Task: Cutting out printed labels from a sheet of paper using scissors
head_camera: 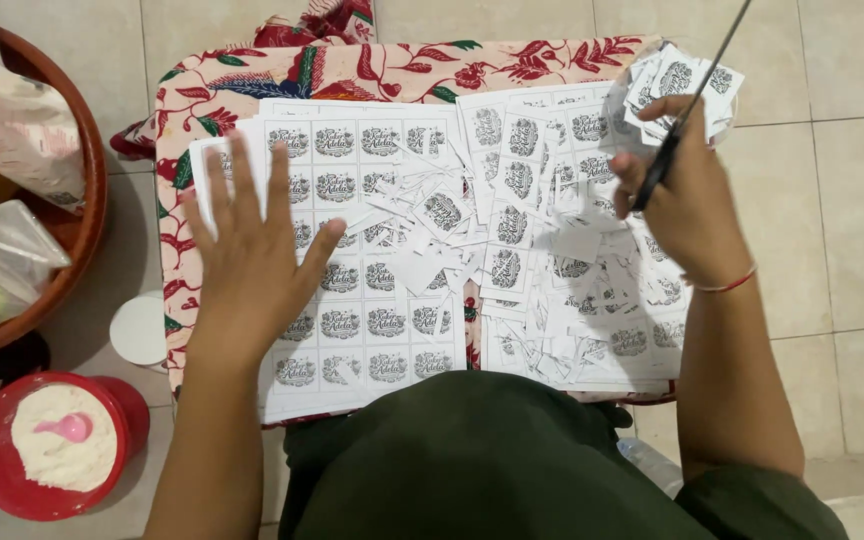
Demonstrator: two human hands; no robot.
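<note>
Seen from above, a person in a dark green top works over a low table draped in a red-and-cream floral cloth [214,88], set on a pale tiled floor [832,200]. The left hand [252,250] lies flat with fingers spread wide, palm pressing on a white paper sheet printed with a grid of black ornamental labels [357,300]. The right hand [687,205] is closed around the dark handles of a pair of slim metal scissors [687,105], whose blades point up and away toward the top edge of the view; the same hand also seems to hold a small fan of cut square labels [677,80] at the table's far right corner. Between the hands lies a loose heap of cut white label squares and paper offcuts [512,240], spilling across a second printed sheet. At the left stand a brown round tray holding clear plastic bags [82,225], a white round lid [139,330] on the floor, and a red tub of white powder with a pink scoop [57,440].
</note>
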